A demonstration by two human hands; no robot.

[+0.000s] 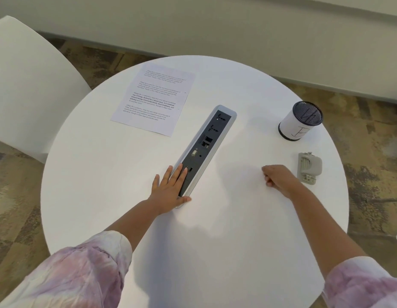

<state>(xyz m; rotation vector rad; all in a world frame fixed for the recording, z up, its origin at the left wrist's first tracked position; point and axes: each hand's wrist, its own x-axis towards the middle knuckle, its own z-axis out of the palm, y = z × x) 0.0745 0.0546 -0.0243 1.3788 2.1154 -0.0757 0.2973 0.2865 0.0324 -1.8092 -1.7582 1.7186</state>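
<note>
Head view: looks down on a round white desk (215, 241). Rests the left hand (170, 187) flat on the near end of the socket panel (206, 138), with fingers (179, 173) straight and released, grasping nothing; probably to steady the body or to feel for the lid. Has this panel sunk in the middle of the desk, slanting away from the body, so fixed there and not to be lifted.

Rests the right hand (279, 176) on the bare desk, with fingers clenched to a fist, apparently around nothing, though cannot see inside the fist. Finds a grey punch (308, 167) just beside that hand, not touching, likely put there for easy reach. Further back, near the right edge, shows a cup (301, 121) upright, with a dark rim. On the far left, shows a printed sheet (153, 98) lying flat, well apart from both hands.

Around the desk: a white chair (26, 85) at left, patterned carpet (371, 152), a pale wall (215, 30) behind.
</note>
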